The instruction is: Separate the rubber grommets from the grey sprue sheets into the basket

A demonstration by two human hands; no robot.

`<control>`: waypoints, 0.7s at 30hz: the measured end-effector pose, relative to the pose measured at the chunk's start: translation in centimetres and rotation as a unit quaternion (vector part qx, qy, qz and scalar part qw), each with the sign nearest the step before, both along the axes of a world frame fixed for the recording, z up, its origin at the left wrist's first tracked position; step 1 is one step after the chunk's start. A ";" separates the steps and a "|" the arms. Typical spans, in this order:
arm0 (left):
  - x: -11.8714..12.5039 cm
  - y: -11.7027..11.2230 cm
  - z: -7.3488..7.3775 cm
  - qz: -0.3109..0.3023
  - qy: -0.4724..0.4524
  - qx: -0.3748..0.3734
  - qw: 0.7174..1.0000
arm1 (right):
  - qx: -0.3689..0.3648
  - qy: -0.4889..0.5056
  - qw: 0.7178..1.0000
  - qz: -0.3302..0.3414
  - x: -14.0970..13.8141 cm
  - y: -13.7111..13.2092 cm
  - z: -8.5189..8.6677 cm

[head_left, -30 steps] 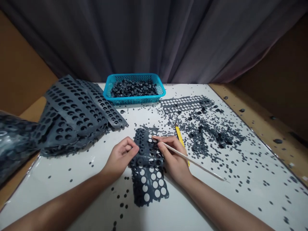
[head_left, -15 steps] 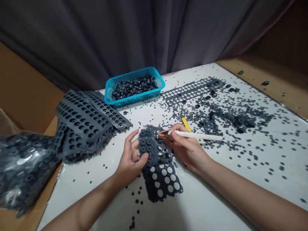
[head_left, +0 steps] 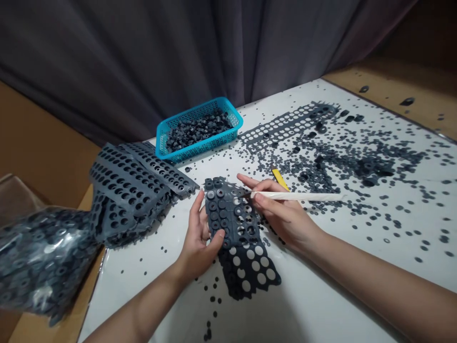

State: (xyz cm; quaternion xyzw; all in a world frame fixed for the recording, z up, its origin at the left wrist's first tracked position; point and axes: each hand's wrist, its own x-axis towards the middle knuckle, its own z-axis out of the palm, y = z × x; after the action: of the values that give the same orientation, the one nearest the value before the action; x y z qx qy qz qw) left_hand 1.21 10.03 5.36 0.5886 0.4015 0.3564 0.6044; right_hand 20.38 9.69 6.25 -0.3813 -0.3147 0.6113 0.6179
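Note:
A dark grey rubber sheet (head_left: pixel 233 224) is in front of me, with ring-shaped parts along its left side and open holes along its right and lower parts. My left hand (head_left: pixel 202 240) grips its left edge, thumb on top. My right hand (head_left: pixel 282 214) pinches a craft knife (head_left: pixel 293 196) with a white-wrapped handle, its dark pointed tip over the sheet's upper holes. The index finger of that hand stretches out past the handle. Behind it lies a yellow-handled cutter (head_left: pixel 280 179) on the white table (head_left: pixel 171 286).
A blue basket (head_left: pixel 200 151) of small black rubber parts stands at the back. Perforated rubber sheets (head_left: pixel 124 181) are piled at left, beside a clear bag (head_left: pixel 43 262) of rings. A punched-out strip (head_left: pixel 289 126) and many scattered black discs (head_left: pixel 374 164) cover the right side.
The knife tip has lifted slightly off the sheet, and my right index finger has straightened outward. The view has shifted a little; my left hand keeps its hold.

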 end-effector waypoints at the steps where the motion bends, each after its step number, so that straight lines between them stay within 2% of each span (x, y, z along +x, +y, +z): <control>1: -0.1 0.0 -0.1 -0.003 -0.004 0.008 1.000 | -0.003 0.007 1.000 0.005 0.0 0.0 0.1; 11: -0.8 -0.5 -1.0 -0.057 -0.014 0.103 0.993 | -0.005 0.090 0.994 0.057 0.0 -0.2 0.0; 15: -0.6 -0.3 -1.0 -0.063 0.008 0.147 0.987 | -0.018 0.096 0.994 0.053 0.1 -0.2 0.0; 21: -0.7 -0.3 -1.2 -0.056 0.022 0.167 0.984 | -0.032 0.097 0.994 0.047 0.1 -0.1 0.2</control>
State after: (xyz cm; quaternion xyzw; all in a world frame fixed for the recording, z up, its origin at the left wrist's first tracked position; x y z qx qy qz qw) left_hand 0.54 9.68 4.17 0.7107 0.3156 0.3708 0.5077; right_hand 20.49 9.57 6.46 -0.3242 -0.2511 0.6837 0.6037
